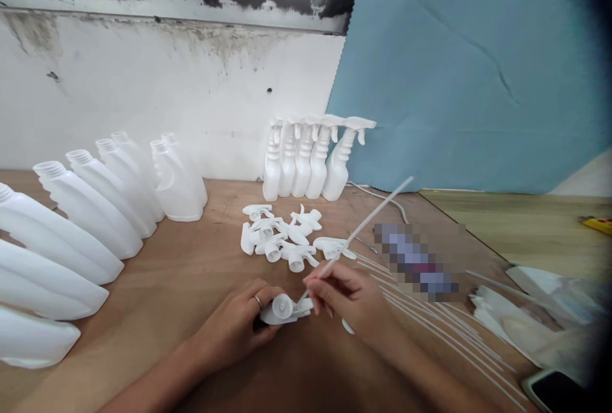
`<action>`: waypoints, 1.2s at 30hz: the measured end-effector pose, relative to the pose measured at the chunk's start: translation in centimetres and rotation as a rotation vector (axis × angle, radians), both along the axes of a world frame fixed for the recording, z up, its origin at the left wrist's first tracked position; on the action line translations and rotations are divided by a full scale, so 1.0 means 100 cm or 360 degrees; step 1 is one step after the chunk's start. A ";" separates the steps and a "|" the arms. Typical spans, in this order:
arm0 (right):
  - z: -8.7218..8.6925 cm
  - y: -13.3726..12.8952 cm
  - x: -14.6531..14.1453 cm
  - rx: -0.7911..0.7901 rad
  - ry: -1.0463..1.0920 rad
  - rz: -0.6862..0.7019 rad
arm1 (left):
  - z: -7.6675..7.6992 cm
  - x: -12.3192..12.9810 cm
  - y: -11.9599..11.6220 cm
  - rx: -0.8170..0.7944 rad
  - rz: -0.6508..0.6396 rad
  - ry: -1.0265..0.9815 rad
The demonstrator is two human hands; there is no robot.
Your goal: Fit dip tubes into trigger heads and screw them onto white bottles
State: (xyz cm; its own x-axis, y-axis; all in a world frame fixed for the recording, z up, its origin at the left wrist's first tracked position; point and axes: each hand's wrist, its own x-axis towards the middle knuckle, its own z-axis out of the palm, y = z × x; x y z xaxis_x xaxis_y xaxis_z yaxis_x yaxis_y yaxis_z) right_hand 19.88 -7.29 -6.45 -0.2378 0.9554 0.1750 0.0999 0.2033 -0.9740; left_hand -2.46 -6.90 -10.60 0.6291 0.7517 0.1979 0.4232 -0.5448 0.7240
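Note:
My left hand is closed around a white trigger spray head, whose round cap opening faces up toward me. A thin white plastic tube is pinched in my right hand, slanting up and to the right. The tube's lower end is close to the spray head; whether it touches is hard to tell. Just beyond my hands lies a pile of loose white spray heads. More thin tubes are spread on the table right of my right hand. A small white piece shows partly beneath that hand.
Several white bottles without heads stand along the left of the wooden table. Several bottles with spray heads stand in a row by the wall. At right are a blurred-out item, clear plastic bags and a dark-screened device.

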 end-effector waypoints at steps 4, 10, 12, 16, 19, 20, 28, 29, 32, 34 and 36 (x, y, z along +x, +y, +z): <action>-0.006 0.000 -0.019 0.0116 -0.0201 0.0134 | -0.002 -0.002 0.001 0.0023 -0.0016 -0.0007; -0.013 0.003 -0.021 0.0153 -0.0334 0.0191 | -0.006 -0.003 0.002 0.0043 -0.0023 -0.0015; -0.014 0.003 -0.021 0.0176 -0.0342 0.0191 | -0.007 -0.003 0.002 0.0044 -0.0030 -0.0022; -0.015 0.004 -0.021 0.0146 -0.0290 0.0208 | -0.005 -0.002 0.001 0.0012 -0.0016 -0.0012; -0.013 0.004 -0.019 0.0224 -0.0391 0.0203 | -0.003 -0.002 0.001 0.0005 -0.0018 -0.0009; -0.012 0.005 -0.019 0.0266 -0.0455 0.0222 | -0.003 -0.002 0.001 0.0006 -0.0021 -0.0009; -0.007 0.004 -0.024 0.0494 -0.0605 0.0375 | -0.006 -0.003 0.002 0.0026 -0.0043 0.0001; -0.006 0.003 -0.025 0.0495 -0.0636 0.0376 | -0.006 -0.003 0.002 0.0035 -0.0048 0.0008; -0.006 0.000 -0.029 0.0564 -0.0692 0.0366 | -0.008 -0.002 0.002 0.0066 -0.0039 0.0016; -0.008 0.000 -0.030 0.0578 -0.0710 0.0377 | -0.009 -0.002 0.002 0.0069 -0.0024 -0.0011; -0.010 0.001 -0.031 0.0525 -0.0719 0.0372 | -0.008 -0.002 0.002 0.0029 -0.0004 -0.0027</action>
State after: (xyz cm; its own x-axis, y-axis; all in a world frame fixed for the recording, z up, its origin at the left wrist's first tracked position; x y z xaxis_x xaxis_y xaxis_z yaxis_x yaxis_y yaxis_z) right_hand 16.79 -7.20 -7.40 -0.5548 0.7813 0.2861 0.4050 0.5540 -0.7274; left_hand -2.67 -6.75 -11.44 0.6273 0.7465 0.2220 0.4097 -0.5588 0.7211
